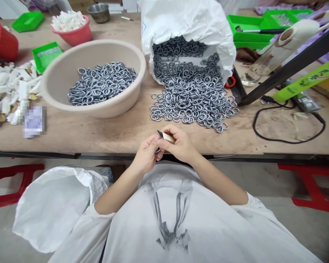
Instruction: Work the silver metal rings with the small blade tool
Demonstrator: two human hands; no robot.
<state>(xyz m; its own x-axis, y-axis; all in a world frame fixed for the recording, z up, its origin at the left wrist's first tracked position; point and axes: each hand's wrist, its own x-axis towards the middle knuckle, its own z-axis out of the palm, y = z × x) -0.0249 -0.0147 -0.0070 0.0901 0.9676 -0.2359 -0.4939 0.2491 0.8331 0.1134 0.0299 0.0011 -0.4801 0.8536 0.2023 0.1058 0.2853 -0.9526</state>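
Both hands meet at the table's front edge. My left hand (146, 155) is closed, pinching a dark grey ring (158, 150) that is mostly hidden by the fingers. In my closed right hand (182, 144) is a small knife (168, 137) with a cream handle; its short dark blade points up and left, over the left fingertips. The right thumb lies close to the ring. Beyond the hands, a heap of grey rings (194, 98) spills from a white sack (186, 18) lying on its side. More grey rings (104, 82) lie inside a beige basin (93, 109) on the left.
White pieces (11, 87) are piled at far left, near green trays (46, 56) and a red bowl (74, 34) of white parts. On the right are a black bar (290, 69), a clear bottle (276, 53) and a black cable (285, 140). A white bag (55, 208) sits below, left.
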